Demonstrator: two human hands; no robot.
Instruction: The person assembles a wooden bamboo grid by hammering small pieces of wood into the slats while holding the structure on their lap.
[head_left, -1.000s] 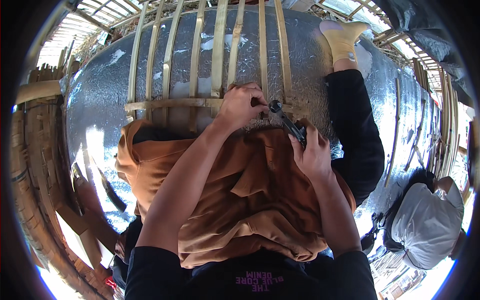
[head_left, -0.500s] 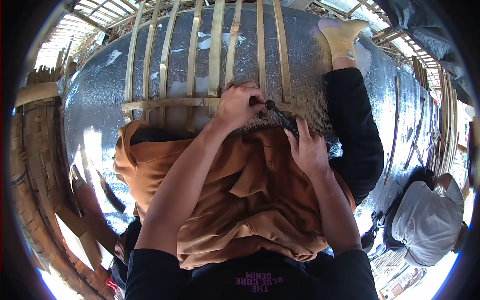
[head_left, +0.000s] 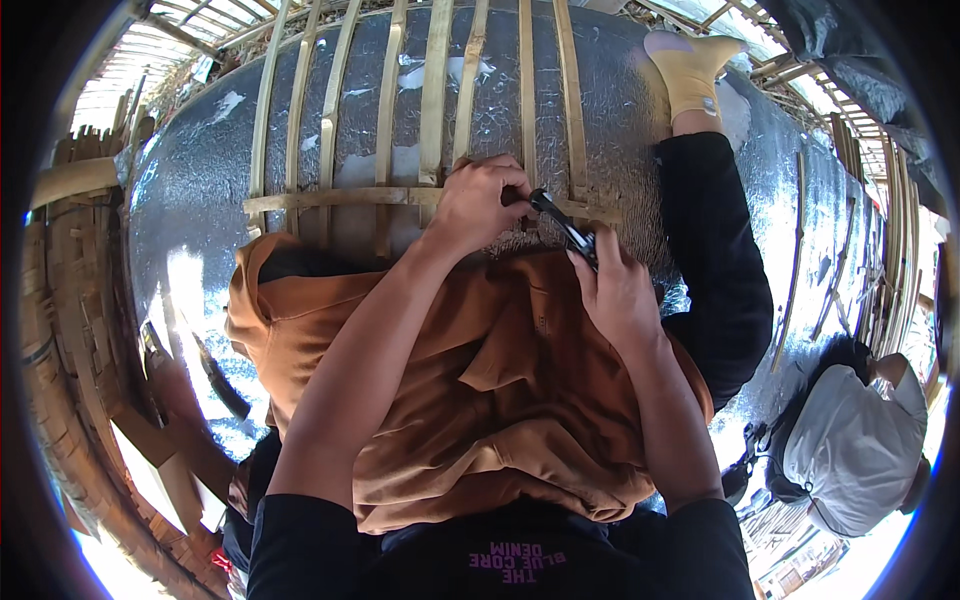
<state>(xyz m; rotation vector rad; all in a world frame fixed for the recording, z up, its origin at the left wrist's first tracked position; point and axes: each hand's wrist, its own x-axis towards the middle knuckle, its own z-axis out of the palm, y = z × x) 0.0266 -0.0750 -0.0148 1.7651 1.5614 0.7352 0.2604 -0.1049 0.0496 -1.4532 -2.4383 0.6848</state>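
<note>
A lattice of pale bamboo slats [head_left: 433, 90] lies in front of me, joined near my lap by a flat crosswise strip [head_left: 330, 200]. Over that strip, my left hand [head_left: 482, 203] is closed, thumb and fingers pinched together; what they hold is hidden. My right hand [head_left: 618, 285] grips a slim black-and-silver hand tool [head_left: 573, 234] with a rounded dark end. The tool slants up and left, and its tip is close to my left fingertips, beside a slat. Its exact kind does not show.
Brown cloth [head_left: 500, 400] covers my lap. Silvery foil sheeting [head_left: 610, 110] lies beneath the lattice, with my socked foot [head_left: 690, 75] resting at far right. A person in a pale shirt [head_left: 850, 445] is at lower right. Bamboo pieces [head_left: 70, 300] line the left.
The tool has turned in my right hand, so its shiny side shows and its rounded end sits slightly higher. My left hand stays nearly in place.
</note>
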